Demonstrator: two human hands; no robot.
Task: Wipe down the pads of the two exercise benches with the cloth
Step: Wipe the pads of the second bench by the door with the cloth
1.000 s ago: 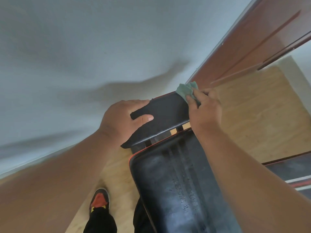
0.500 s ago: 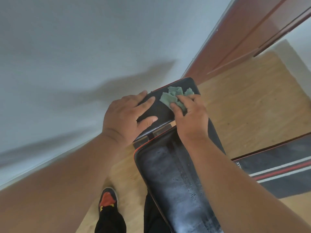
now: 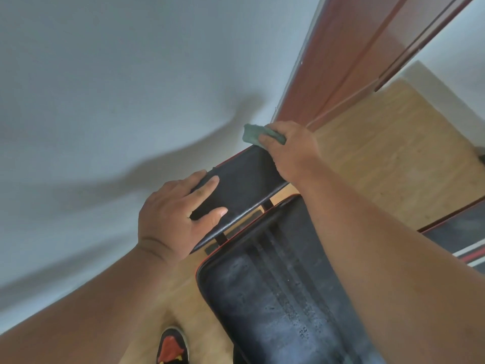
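Two hands on small pad (image 3: 244, 179): left grip (image 3: 178, 214) flat, right grip (image 3: 291, 151) clutching cloth (image 3: 252, 134).

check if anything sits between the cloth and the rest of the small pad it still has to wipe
Only the left hand: it rests on the small pad's near-left end, fingers spread. The right hand holds the green cloth at the far corner; bare pad lies between.

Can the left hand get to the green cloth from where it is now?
Probably yes: the left hand rests on the small pad's near corner, the green cloth sits at its far corner under the right hand, bare pad between.
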